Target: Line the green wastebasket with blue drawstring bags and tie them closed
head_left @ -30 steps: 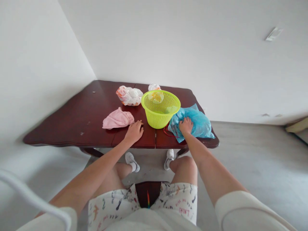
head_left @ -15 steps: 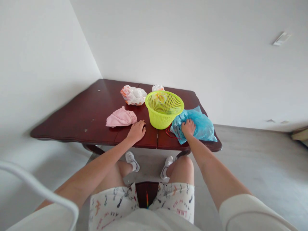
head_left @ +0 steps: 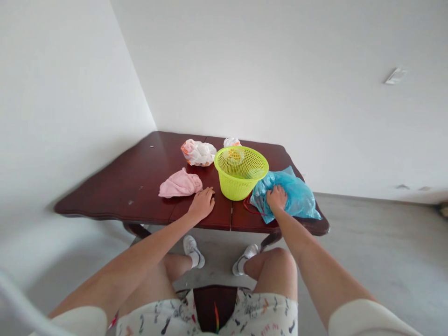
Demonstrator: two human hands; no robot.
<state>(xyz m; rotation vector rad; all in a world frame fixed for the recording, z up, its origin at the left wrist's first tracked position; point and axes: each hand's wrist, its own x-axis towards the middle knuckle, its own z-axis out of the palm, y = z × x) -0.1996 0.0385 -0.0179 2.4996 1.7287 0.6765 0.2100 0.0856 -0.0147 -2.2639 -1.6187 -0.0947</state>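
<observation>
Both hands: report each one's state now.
Left hand: open, palm down on the dark-red wooden table beside the crumpled pink cloth.
Right hand: on the blue plastic bag; whether it grips cannot be told.

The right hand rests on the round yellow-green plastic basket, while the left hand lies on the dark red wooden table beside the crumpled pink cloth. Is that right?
No: the right hand rests on the crinkled blue plastic bag, not the basket, as the head view shows. The rest stands.
</observation>
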